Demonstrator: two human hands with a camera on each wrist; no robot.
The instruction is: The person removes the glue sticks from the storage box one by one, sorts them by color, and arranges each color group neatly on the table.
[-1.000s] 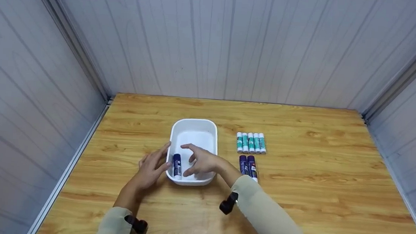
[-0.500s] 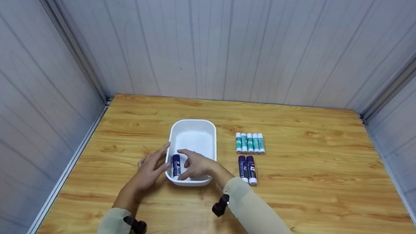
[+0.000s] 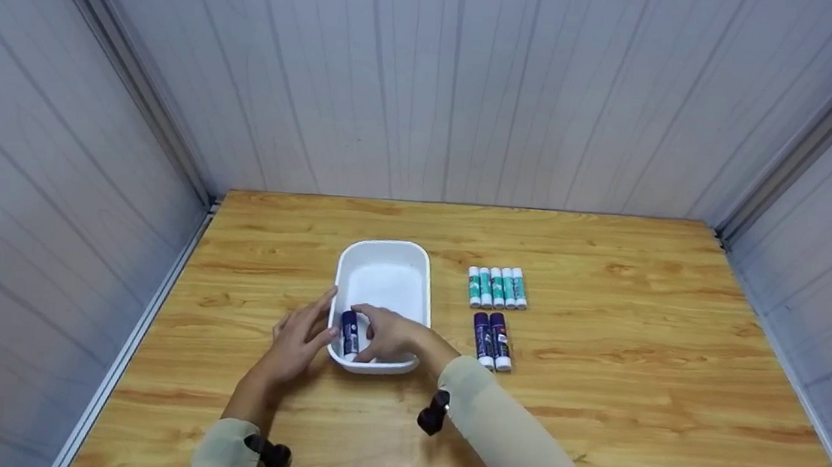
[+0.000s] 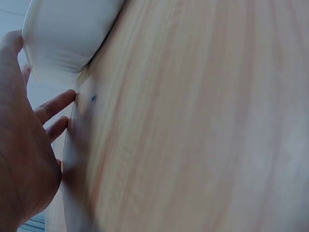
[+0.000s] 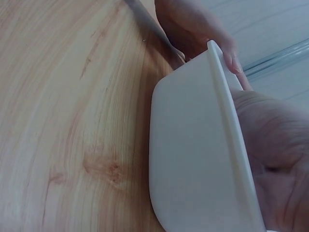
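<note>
A white plastic tub (image 3: 385, 245) stands on the wooden table (image 3: 597, 400). One dark blue glue stick (image 3: 349, 333) lies inside it along the left wall. My right hand (image 3: 386, 335) reaches into the tub's near end, its loosely curved fingers touching the stick from the right. My left hand (image 3: 296, 340) rests with straight fingers against the tub's outer left wall. The left wrist view shows the left hand (image 4: 21, 159) beside the tub (image 4: 67, 34). In the right wrist view the right hand (image 5: 277, 154) is behind the tub's wall (image 5: 193, 159).
Several green-and-white glue sticks (image 3: 497, 286) lie in a row to the right of the tub. Two dark purple glue sticks (image 3: 492, 340) lie just below them. Grey panel walls close the table on three sides.
My right hand has dropped from above the tub down into it and moved left to the blue stick. The left hand has stayed at the tub's side.
</note>
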